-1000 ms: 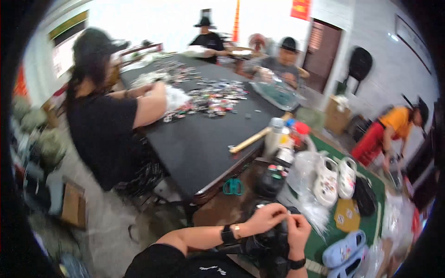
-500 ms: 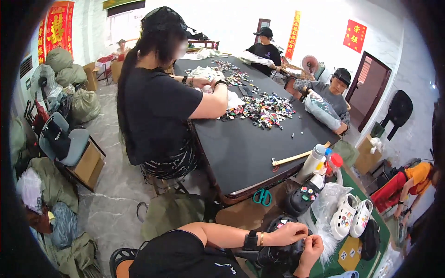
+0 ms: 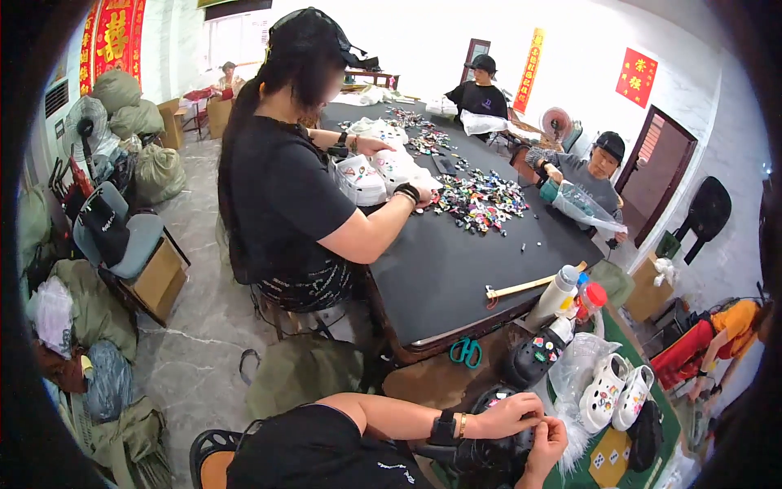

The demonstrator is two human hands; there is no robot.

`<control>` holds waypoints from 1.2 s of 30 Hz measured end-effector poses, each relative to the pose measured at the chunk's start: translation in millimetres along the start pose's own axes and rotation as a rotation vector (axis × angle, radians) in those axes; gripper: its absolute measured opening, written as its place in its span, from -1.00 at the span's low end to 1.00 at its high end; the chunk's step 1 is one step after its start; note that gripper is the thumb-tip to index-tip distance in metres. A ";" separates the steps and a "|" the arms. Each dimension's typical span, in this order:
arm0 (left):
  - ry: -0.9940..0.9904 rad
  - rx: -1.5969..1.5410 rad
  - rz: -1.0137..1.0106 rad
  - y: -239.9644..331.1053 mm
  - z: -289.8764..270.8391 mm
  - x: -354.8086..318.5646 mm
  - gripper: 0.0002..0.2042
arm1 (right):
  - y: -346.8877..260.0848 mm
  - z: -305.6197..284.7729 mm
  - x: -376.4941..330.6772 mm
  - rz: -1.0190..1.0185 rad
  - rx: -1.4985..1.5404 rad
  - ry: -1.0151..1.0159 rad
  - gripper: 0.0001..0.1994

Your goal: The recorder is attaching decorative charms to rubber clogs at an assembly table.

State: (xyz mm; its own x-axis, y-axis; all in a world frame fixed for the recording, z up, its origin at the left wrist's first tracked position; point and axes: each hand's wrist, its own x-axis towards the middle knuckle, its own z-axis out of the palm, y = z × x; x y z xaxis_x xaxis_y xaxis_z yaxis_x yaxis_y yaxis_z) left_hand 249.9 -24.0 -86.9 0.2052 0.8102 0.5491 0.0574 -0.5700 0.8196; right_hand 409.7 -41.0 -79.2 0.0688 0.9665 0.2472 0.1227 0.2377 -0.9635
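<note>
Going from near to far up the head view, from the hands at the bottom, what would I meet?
Left hand and right hand on a black clog → teal-handled scissors → pale wooden stick → heap of small colourful charms

One head-worn fisheye view; it looks down and forward, hands (image 3: 521, 428) near below, long dark table (image 3: 456, 269) stretching beyond.

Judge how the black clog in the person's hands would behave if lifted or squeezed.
The black clog, gripped between the left hand and right hand, is probably light for its bulk and slightly flexible, like foam footwear. Its broad shape seems unlikely to roll.
</note>
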 end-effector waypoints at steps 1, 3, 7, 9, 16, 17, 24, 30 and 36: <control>0.020 0.038 0.053 0.1 -0.7 0.2 -0.89 | -1.6 0.7 -0.1 -0.011 -0.011 -0.022 -0.92; 0.064 0.073 0.124 0.5 -0.7 -0.1 -0.87 | -4.4 0.3 -1.6 0.012 0.013 -0.034 -0.95; 0.089 0.095 0.150 -0.3 -0.7 -2.7 -0.89 | -6.2 -1.1 -3.3 0.062 0.002 -0.039 -0.95; 0.093 0.121 0.184 -1.5 -1.1 -3.4 -0.89 | -5.0 -1.6 -3.1 0.070 -0.004 -0.038 -0.94; 0.044 0.187 0.292 -2.7 -0.8 -3.9 -0.89 | 7.3 -9.8 -2.3 -0.049 -0.175 -0.137 -0.93; 0.040 0.183 0.293 -2.0 -0.2 -4.4 -0.89 | 9.8 -10.0 -2.0 -0.045 -0.178 -0.139 -0.93; 0.083 0.284 0.358 3.2 2.2 -7.3 -0.88 | 6.2 -7.7 -4.9 -0.118 -0.366 -0.106 -0.92; 0.104 0.318 0.340 2.7 -6.6 -5.1 -0.88 | -15.1 -0.1 -12.3 -0.298 -0.502 0.033 -0.96; 0.126 0.248 0.072 -21.6 -39.0 -13.0 -0.77 | -45.4 -43.3 -51.5 -0.313 -0.602 0.127 -0.84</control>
State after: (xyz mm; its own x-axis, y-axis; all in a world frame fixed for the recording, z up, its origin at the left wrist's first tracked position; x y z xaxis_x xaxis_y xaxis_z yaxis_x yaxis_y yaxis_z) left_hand 207.9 -16.9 -105.4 0.0952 0.7680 0.6333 0.2874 -0.6303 0.7212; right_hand 443.4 -105.8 -43.8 0.0514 0.8337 0.5497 0.6818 0.3729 -0.6294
